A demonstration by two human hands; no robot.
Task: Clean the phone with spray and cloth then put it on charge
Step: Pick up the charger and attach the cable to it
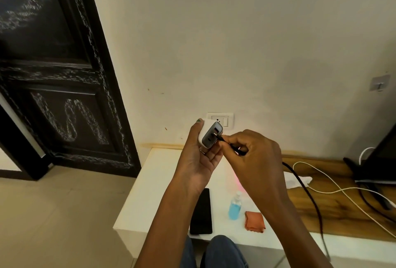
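The left hand (pixel 198 156) is raised in front of the wall, fingers curled round a white charger (pixel 209 133) w/ a grey port face turned toward the camera. The right hand (pixel 255 160) pinches the black plug end of a black cable (pixel 308 197) btwn thumb and fingertips, its tip right at one of the charger's ports; whether it's seated or only touching, I can't tell from this angle. The cable runs from the right hand down over the wooden part of the surface and off the front edge.

Behind the charger, on the wall, sits a white socket (pixel 220 119) w/ a switch.

Below the hands, on the white table (pixel 154 182): the phone (pixel 201 214) lies flat, screen dark, near the front edge and partly under the left forearm. Just right of it stands a small spray bottle (pixel 234 207) w/ blue liquid, upright. Next to that, apart from it, lies a folded orange cloth (pixel 254 221).

Further right, a white cable (pixel 334 190) loops across the wood, near a dark stand (pixel 372 164). A black door (pixel 60 74) fills the left side. Blue-jeaned knees (pixel 222 252) show at the bottom.
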